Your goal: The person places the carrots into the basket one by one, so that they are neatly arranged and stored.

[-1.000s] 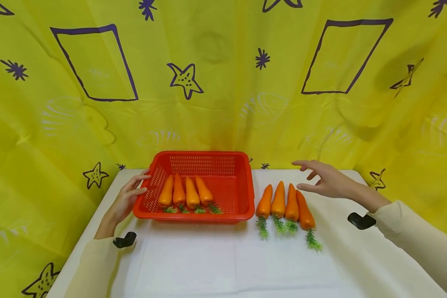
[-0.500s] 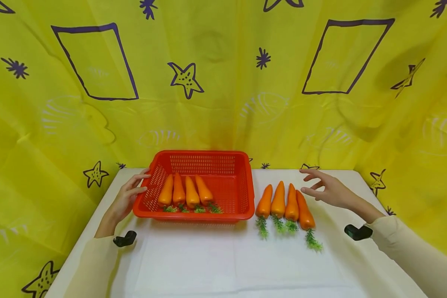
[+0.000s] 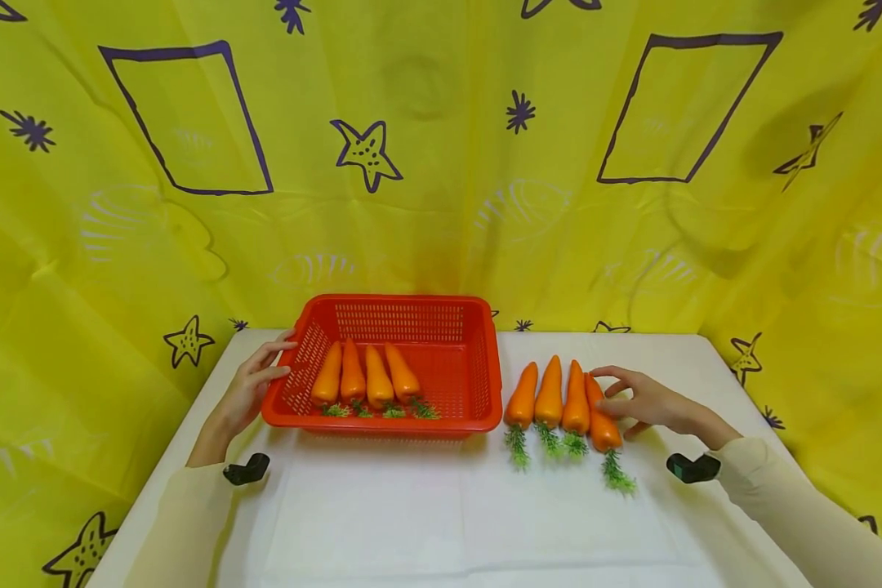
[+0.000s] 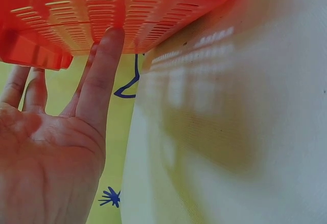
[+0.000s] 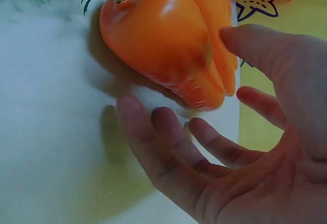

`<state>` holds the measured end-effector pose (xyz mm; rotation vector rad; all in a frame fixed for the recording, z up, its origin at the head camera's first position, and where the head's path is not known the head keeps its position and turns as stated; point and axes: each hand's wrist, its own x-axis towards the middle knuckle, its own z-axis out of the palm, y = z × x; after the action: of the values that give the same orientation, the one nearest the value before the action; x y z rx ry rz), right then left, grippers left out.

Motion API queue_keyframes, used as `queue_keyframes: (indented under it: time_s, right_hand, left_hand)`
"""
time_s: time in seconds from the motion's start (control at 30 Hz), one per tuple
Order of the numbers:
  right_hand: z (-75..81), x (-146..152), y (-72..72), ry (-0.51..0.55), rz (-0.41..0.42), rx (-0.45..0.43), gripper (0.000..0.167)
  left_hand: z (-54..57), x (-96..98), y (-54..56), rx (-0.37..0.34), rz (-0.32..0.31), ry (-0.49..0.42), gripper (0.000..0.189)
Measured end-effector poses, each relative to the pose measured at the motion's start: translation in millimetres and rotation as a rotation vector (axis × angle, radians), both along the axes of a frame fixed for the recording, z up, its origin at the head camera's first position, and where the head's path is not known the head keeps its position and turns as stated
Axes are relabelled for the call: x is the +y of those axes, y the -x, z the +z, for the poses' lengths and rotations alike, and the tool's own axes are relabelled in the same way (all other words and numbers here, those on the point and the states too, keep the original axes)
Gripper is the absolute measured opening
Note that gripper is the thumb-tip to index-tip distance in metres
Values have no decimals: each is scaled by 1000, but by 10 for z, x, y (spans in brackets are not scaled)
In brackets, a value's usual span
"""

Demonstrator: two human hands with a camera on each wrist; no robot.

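Note:
My left hand [image 3: 244,394] rests against the left end of a red plastic basket [image 3: 456,425]. Its fingers are fairly straight, and in the left wrist view one fingertip touches the slotted wall [image 4: 153,17] below the rim. Four-sided and shallow, the basket holds several orange carrots [image 3: 377,380] with green tops, lying side by side. Over the rightmost carrot [image 3: 605,433] of a row on the table, my right hand [image 3: 654,402] hovers with fingers spread. In the right wrist view, thumb and fingers stand either side of that carrot's [image 5: 158,35] narrow end, holding nothing.
More carrots [image 3: 549,396] lie just left of that one, tips pointing away and leafy tops toward me, close to the basket's right end. A white cloth [image 3: 382,514] covers the table. Behind it hangs a yellow curtain [image 3: 441,237] with purple drawings.
My right hand has drawn back slightly to the right, then come down toward me to the rightmost carrot. The left hand, basket and carrots have stayed in place.

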<state>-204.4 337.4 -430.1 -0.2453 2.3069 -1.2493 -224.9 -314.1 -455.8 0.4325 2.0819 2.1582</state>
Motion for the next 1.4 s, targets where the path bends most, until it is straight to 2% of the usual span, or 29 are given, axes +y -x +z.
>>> queue_keyframes:
  time_s: [0.17,0.33,0.6,1.03,1.23,1.4]
  right_hand:
    - [6,-15,-6,19,31,-44,74]
    - [8,-25,-12,18,58,-39,74]
    - [16,-49,-5,-21,59,-9,74]
    - [7,-80,-19,-25,39,-21,76]
    - [4,-72,-26,-6,52,-23,75]
    - [50,-68,-29,-45,53,-3,75]
  left_hand:
    - [10,5,-4,-4,2,-9,37]
    - [31,10,-3,4,6,-13,37]
    - [34,11,7,-5,12,-16,36]
    - [15,10,-5,1,6,-8,38]
    - [37,15,3,25,17,17,37]
    - [56,31,17,45,38,45,36]
